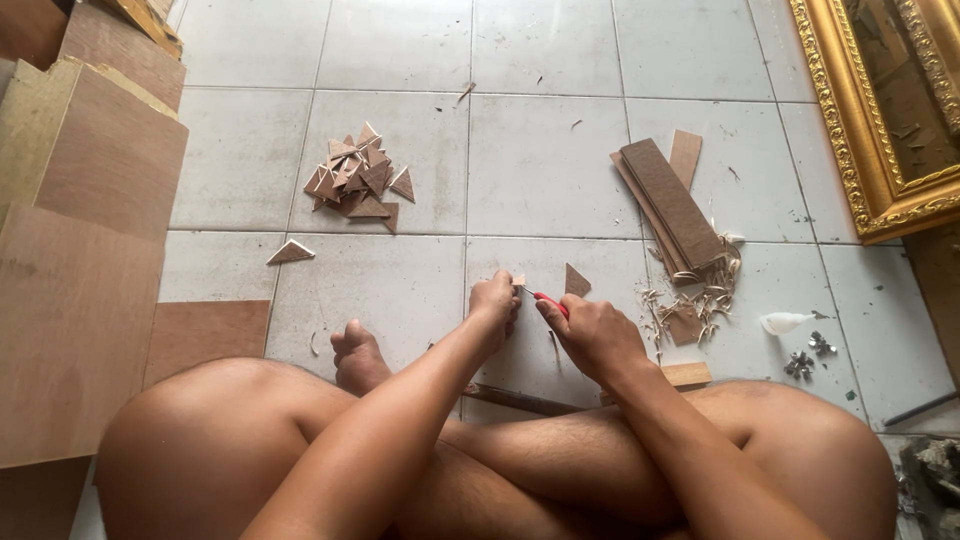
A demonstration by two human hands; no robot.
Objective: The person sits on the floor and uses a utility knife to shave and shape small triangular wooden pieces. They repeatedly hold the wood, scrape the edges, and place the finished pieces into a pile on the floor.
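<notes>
Wood was being trimmed: the left hand (494, 300) pinched a small wood piece (518, 281) on the floor tile, well right of the triangle pile (355, 178). Closed right hand (590, 332) gripped a red-handled knife (548, 302) touching it. Another careful shave seemed next.

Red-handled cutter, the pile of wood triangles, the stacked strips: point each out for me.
red-handled cutter (551, 303), head view, on the red handle by the right hand.
pile of wood triangles (358, 178), head view, middle of the heap.
stacked strips (672, 203), head view, top strip's face.

Pale tiled floor (545, 150) under a triangle pile (357, 178), stacked wood strips (672, 205), shavings (700, 300), plywood sheets (85, 300).
</notes>
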